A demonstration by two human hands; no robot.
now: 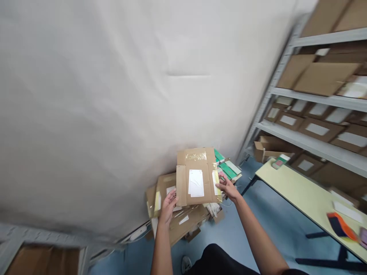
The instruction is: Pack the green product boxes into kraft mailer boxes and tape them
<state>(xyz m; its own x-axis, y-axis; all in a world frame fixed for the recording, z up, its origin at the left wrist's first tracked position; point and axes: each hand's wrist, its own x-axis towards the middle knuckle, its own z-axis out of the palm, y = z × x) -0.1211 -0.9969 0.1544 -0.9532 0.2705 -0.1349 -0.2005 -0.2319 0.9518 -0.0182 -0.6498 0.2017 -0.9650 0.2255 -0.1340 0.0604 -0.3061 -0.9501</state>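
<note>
Between my two hands is a flattened cardboard box [208, 175], held out over a pile. White labels [196, 183] are stuck on its middle, and clear and yellow tape runs along its top and right side. My left hand [169, 201] grips the lower left edge, thumb on the front. My right hand [226, 186] pinches the taped right edge with thumb and fingers. Below lies a heap of flattened cardboard [186, 225]. Green-and-white packages [229, 168] show behind the right edge of the held box.
A pale table [298, 194] stands at right, with an orange and navy item [342, 226] on it. Behind it, a metal shelf rack [312, 143] holds several labelled cartons. Another rack [43, 236] is at lower left. A white wall [114, 95] rises ahead; the floor [226, 233] is blue.
</note>
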